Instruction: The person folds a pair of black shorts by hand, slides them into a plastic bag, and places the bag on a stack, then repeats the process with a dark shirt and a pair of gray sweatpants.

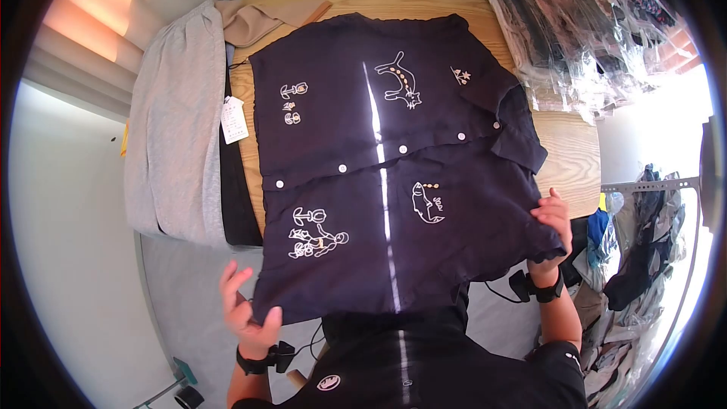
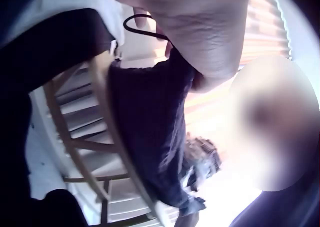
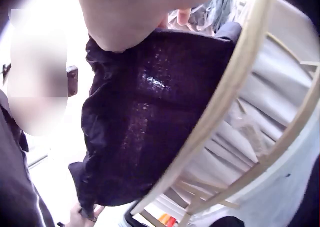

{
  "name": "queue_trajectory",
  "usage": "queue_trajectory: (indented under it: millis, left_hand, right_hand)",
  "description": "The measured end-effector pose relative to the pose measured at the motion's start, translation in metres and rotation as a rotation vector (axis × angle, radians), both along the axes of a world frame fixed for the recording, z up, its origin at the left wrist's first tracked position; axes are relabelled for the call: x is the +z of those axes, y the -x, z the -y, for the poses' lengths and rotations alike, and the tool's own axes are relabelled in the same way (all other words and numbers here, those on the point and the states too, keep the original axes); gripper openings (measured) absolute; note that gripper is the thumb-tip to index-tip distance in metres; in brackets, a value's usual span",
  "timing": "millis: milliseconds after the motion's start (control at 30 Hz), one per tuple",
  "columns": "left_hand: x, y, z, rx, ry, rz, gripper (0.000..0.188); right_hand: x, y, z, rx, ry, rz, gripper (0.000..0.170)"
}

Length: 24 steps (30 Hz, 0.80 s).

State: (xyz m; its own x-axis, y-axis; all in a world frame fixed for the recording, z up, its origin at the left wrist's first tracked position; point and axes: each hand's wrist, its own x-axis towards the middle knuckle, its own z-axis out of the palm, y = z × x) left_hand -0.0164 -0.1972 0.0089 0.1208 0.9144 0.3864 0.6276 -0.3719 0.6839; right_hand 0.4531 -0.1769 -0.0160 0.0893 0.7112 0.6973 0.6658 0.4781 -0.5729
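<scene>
A dark button-up shirt (image 1: 333,227) with white line embroidery lies spread sideways, its row of white buttons running across the middle. Its near part reaches past the table edge toward the person's body. At the lower left corner my left hand (image 1: 248,312) pinches the cloth between thumb and fingers. My right hand (image 1: 553,226) grips the right edge, fingers on top and thumb hidden. From below, the left wrist view shows the cloth (image 2: 145,117) hanging from the left hand (image 2: 200,31). In the right wrist view the shirt's underside (image 3: 150,111) stretches between both hands.
Grey sweatpants (image 1: 178,129) hang over the table's left end, beside a white paper tag (image 1: 235,120) on black cloth. Plastic-wrapped garments (image 1: 591,30) are piled at the back right. A rack of clothes (image 1: 636,250) stands right of the wooden table (image 1: 572,159).
</scene>
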Motion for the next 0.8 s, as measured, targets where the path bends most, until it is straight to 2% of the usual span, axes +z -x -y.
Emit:
queue_trajectory:
  millis: [67,100,167,200,233,300,333,367,433,467,533,567,633,767,800]
  left_hand:
    - [0.022,-0.007,-0.015,-0.064,-0.022,0.231,0.029]
    - [0.026,-0.007,-0.017,-0.065,-0.028,0.231,0.029]
    - [0.026,-0.005,-0.023,-0.268,0.037,0.728,0.030]
    - [0.027,0.002,-0.030,-0.402,0.021,0.728,0.037]
    - [0.033,0.003,-0.029,-0.403,0.022,0.729,0.037]
    - [0.058,0.003,-0.025,-0.393,0.206,0.739,0.043]
    - [0.064,0.002,-0.022,-0.318,0.148,0.599,0.027]
    - [0.063,0.003,-0.021,-0.317,0.153,0.598,0.027]
    - [0.059,0.006,-0.021,-0.170,0.044,0.594,0.014]
    - [0.058,0.005,-0.021,-0.171,0.046,0.595,0.014]
    - [0.058,0.000,-0.019,-0.171,0.085,0.797,0.025]
    - [0.059,-0.002,-0.020,-0.170,0.087,0.798,0.025]
    - [0.065,-0.006,-0.024,-0.301,0.029,0.920,0.023]
    - [0.069,0.000,-0.025,-0.220,0.048,0.949,0.018]
    - [0.067,0.010,-0.036,-0.389,0.103,1.037,0.016]
  right_hand:
    - [0.005,0.002,-0.007,-0.024,-0.040,-0.055,0.015]
    - [0.010,0.004,-0.010,-0.024,-0.070,-0.093,0.014]
    - [0.013,0.005,-0.013,-0.028,-0.108,-0.124,0.013]
    - [0.015,0.004,-0.013,-0.009,-0.139,-0.180,0.012]
    - [0.017,0.003,-0.013,0.012,-0.167,-0.237,0.012]
    - [0.025,0.001,-0.011,0.017,-0.179,-0.285,0.010]
    - [0.027,-0.007,-0.006,0.096,-0.144,-0.284,0.010]
    - [0.031,-0.011,-0.002,0.174,-0.109,-0.284,0.010]
    - [0.042,-0.009,0.003,0.182,-0.079,-0.248,0.011]
    - [0.046,-0.009,0.006,0.213,-0.051,-0.259,0.012]
    - [0.054,-0.006,0.008,0.231,-0.038,-0.283,0.017]
    - [0.060,-0.009,0.009,0.230,-0.036,-0.282,0.017]
    - [0.072,-0.018,0.010,0.377,0.050,-0.207,0.021]
    - [0.078,-0.023,0.012,0.380,0.133,-0.206,0.025]
    - [0.079,-0.022,0.010,0.381,0.132,-0.204,0.025]
